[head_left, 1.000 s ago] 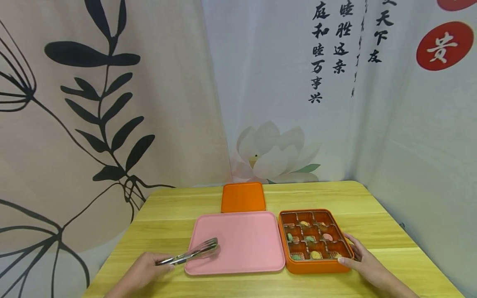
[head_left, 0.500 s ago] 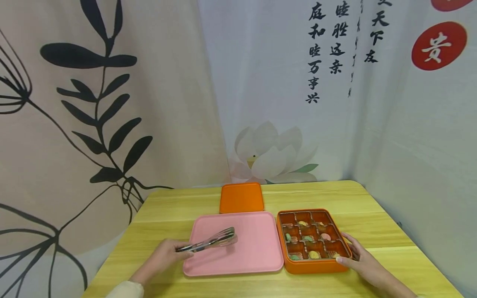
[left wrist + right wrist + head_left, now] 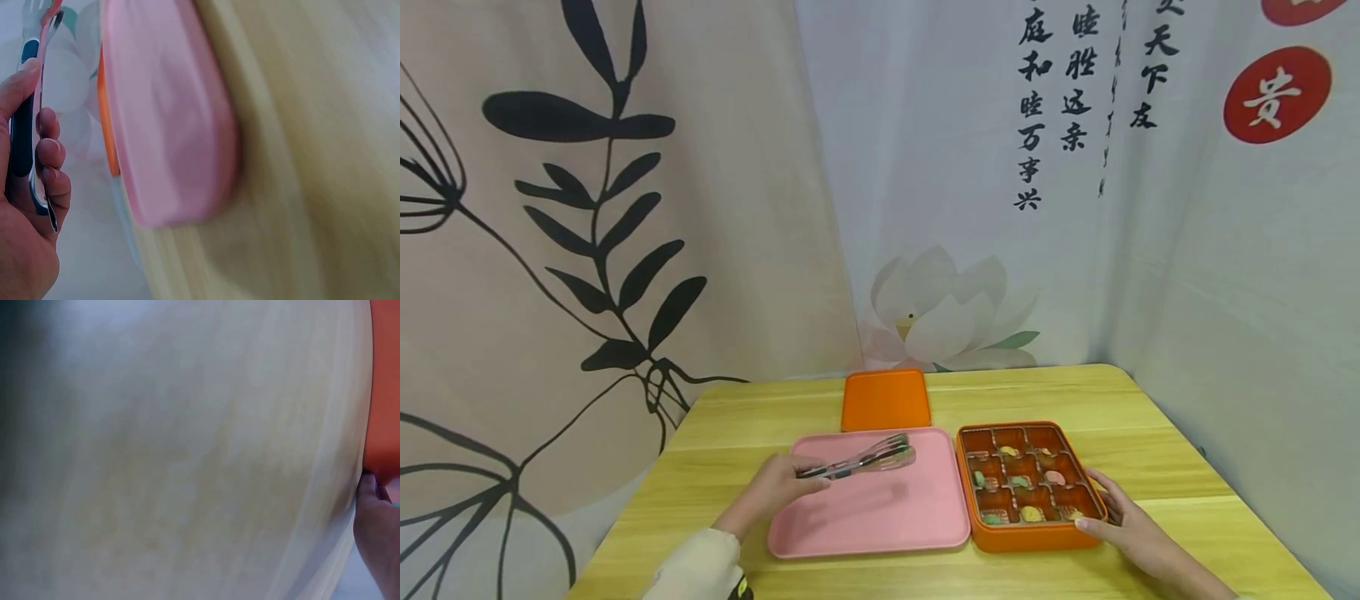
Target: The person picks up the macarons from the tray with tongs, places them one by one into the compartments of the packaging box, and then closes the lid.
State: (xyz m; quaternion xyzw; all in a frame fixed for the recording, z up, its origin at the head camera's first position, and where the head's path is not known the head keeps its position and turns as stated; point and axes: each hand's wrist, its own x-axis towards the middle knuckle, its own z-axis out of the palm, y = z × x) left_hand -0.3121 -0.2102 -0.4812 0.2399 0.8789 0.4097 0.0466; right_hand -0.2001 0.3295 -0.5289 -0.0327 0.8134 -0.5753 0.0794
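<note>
My left hand (image 3: 775,487) holds a pair of metal tongs (image 3: 850,465) by the handle end, over the pink tray (image 3: 880,517). The tips point right and bear nothing. In the left wrist view, thumb and fingers wrap round the tongs' dark grip (image 3: 24,131). Right of the tray stands an orange box (image 3: 1037,540) with a brown divided insert. Small yellow, green and pink pieces lie in its compartments, such as a pink one (image 3: 1055,477). My right hand (image 3: 1127,521) grips the box's front right corner, thumb on the rim; the right wrist view shows it only at the edge.
A flat orange lid-like piece (image 3: 886,400) lies behind the tray. Everything stands on a light wood-grain table (image 3: 760,433). A printed curtain (image 3: 752,208) hangs directly behind the table.
My left hand has carried the tongs right and farther over the tray, and the tips have come nearer the box. The right hand keeps its hold on the box.
</note>
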